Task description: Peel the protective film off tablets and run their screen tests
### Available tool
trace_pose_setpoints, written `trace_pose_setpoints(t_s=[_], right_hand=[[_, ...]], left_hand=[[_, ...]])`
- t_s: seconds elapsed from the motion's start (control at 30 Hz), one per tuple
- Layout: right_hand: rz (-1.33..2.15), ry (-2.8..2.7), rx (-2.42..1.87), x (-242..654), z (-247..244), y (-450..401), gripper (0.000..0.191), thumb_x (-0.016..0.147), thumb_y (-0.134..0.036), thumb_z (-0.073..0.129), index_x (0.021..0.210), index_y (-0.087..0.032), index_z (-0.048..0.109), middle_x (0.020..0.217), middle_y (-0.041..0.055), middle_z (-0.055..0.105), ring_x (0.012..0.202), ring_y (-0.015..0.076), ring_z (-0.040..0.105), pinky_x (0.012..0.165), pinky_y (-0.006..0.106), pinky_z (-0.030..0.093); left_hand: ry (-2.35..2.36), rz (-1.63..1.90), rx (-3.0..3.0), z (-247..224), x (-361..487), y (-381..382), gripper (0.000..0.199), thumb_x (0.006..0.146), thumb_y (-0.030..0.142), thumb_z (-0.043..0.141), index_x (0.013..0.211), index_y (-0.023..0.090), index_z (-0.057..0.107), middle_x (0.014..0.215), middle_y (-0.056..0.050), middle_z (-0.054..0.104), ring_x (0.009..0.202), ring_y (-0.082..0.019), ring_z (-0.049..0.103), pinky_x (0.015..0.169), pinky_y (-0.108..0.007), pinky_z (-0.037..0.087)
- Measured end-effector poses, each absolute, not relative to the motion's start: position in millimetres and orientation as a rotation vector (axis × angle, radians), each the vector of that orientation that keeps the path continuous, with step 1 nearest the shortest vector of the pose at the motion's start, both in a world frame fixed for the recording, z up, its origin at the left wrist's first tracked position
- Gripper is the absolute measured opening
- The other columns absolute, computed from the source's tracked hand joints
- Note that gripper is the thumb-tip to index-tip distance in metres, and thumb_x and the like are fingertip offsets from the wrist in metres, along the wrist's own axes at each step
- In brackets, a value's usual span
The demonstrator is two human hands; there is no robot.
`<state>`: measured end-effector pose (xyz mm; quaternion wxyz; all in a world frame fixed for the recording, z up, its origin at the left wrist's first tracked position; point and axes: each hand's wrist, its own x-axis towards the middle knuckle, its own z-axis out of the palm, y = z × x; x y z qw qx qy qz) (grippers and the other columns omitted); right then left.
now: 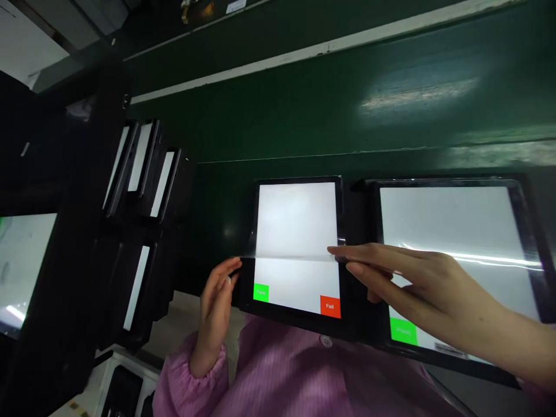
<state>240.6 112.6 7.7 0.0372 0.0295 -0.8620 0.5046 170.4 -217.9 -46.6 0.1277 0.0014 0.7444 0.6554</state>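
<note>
- left hand (216, 304): fingers bunched by a clear film (293, 258), can't tell if gripping
- right hand (419, 284): thumb and forefinger pinching its other end
- lit Pass/Fail tablet (297, 223) underneath
- glossy dark green bench (278, 124), pale strip (260, 69) way back

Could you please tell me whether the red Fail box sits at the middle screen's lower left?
No, the red box is lower right and the green box lower left.
</note>
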Motion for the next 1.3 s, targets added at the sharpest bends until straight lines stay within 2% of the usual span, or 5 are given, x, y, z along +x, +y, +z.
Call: trace_pose_setpoints(t_s=[0.37,0.6,0.9,1.1,1.3], right_hand=[[1.252,-2.787,0.938,289.6,25.7,104.8,0.049,0.117,-0.046,0.032,0.144,-0.02,0.064,0.085,0.0028,0.075,0.064,0.0173,0.067,0.057,0.033,0.048],[0.501,-2.816,0.511,369.1,-11.4,139.6,0.053,0.109,-0.065,0.043,0.132,-0.027,0.072,0.152,0.0077,0.063,0.135,0.0333,0.057,0.111,0.049,0.041],[0.48,-2.73,0.044,386.5,-18.9,147.0,0.035,0.109,-0.03,0.046,0.134,-0.029,0.07,0.151,0.0093,0.061,0.13,0.0332,0.058,0.103,0.051,0.051],[0.347,-2.783,0.065,374.1,-23.6,150.0,0.039,0.113,-0.039,0.04,0.138,-0.023,0.067,0.15,0.0147,0.059,0.13,0.035,0.056,0.1,0.054,0.048],[0.489,-2.732,-0.209,401.9,-33.3,164.9,0.057,0.108,-0.037,0.042,0.164,-0.049,0.041,0.163,0.0027,0.05,0.134,0.0417,0.057,0.1,0.068,0.05]], left_hand=[[1.944,2.078,-0.052,-33.8,157.3,-200.4,0.059,0.092,0.076,0.063,0.126,0.029,0.075,0.144,-0.01,0.067,0.138,-0.032,0.06,0.116,-0.048,0.049],[2.426,1.761,0.186,-54.3,167.7,-216.9,0.068,0.076,0.034,0.094,0.138,0.036,0.067,0.161,-0.007,0.053,0.148,-0.032,0.051,0.121,-0.045,0.043],[2.148,1.937,0.038,-38.8,138.2,-194.5,0.055,0.079,0.039,0.092,0.13,0.033,0.072,0.149,-0.006,0.063,0.135,-0.029,0.063,0.108,-0.038,0.056],[2.185,1.863,0.149,-44.8,129.9,-178.6,0.069,0.074,0.041,0.094,0.136,0.032,0.067,0.15,-0.009,0.062,0.143,-0.034,0.056,0.115,-0.047,0.052],[2.242,1.842,0.162,-52.1,129.2,-180.1,0.074,0.071,0.039,0.096,0.138,0.03,0.065,0.152,-0.01,0.06,0.142,-0.034,0.057,0.117,-0.047,0.051]])
